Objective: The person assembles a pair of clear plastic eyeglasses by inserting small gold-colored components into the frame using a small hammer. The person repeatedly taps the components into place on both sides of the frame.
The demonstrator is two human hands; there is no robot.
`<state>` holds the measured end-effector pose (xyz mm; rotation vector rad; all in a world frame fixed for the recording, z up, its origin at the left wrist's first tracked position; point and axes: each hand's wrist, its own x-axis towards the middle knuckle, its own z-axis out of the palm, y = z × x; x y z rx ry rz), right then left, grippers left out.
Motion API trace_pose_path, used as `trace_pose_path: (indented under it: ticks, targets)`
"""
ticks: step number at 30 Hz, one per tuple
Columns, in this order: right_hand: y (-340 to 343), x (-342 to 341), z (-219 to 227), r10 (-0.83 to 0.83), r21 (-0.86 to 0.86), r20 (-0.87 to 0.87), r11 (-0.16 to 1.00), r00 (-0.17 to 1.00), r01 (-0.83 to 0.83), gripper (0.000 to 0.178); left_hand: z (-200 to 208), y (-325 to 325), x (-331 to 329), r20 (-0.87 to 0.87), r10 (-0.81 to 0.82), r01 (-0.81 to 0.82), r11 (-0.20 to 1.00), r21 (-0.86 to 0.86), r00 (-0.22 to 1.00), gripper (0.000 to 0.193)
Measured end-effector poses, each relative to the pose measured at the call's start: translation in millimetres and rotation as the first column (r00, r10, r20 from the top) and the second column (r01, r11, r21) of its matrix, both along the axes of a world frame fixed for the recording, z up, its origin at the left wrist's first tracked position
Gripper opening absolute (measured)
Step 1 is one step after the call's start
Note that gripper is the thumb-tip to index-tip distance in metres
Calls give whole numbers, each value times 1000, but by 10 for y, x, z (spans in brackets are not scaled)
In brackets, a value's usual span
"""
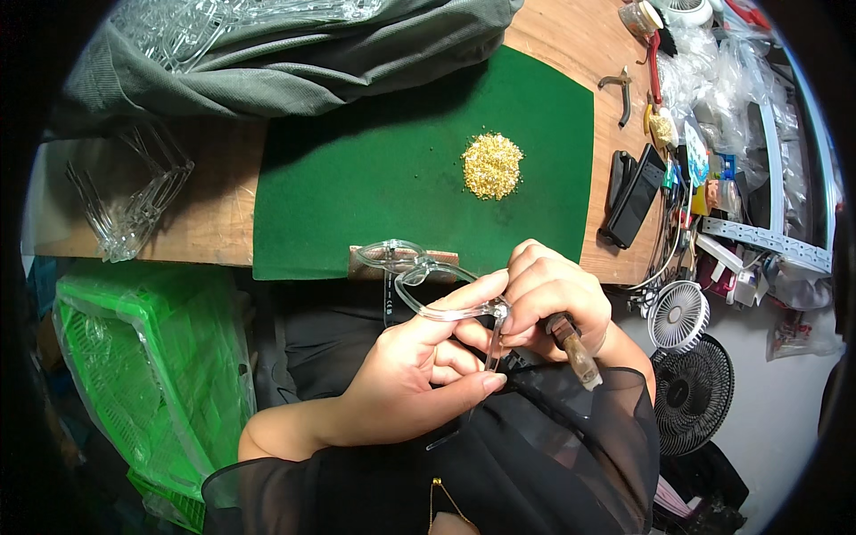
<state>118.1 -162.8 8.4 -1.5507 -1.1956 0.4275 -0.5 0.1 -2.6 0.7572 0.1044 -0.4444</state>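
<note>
A clear plastic eyeglass frame (446, 315) is held at its hinge corner by my left hand (406, 379), thumb and fingers closed around the front and a temple arm. My right hand (562, 290) is closed at the same corner. A small tool that looks like a screwdriver (581, 361) passes through it; the worn, translucent handle points down and right, and the fingers hide its tip. The far lens rim lies over a brown block (364, 267) at the mat's near edge. Beyond, small gold-coloured parts (492, 167) form a pile on the green mat (366, 178).
Grey cloth (357, 71) bears several clear frames (187, 36) at the back left. More clear frame parts (134, 201) lie left of the mat. A green crate (160, 366) stands lower left. Pliers (622, 94), a phone (636, 198) and fans (678, 316) are at right.
</note>
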Motion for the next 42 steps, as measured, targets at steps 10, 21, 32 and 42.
trace_pose_path:
  ticks: [10, 21, 32, 42]
  targets:
    - [19, -48, -37, -51, 37, 148, 998, 988, 46, 21, -18, -20, -31, 70, 44, -44, 999, 0, 997, 71]
    - [12, -68, -50, -69, 57, 89, 996, 994, 64, 20, 8, -10, -15, 39, 29, -29, 1000, -2, 999, 72]
    - [12, -51, -24, -43, 21, 136, 999, 990, 41, 22, -19, 4, -10, 70, 14, -16, 1000, 20, 997, 75]
    - [-3, -146, -61, -133, 76, 60, 989, 989, 129, 20, -26, 9, -14, 110, -2, 0, 1000, 17, 994, 76]
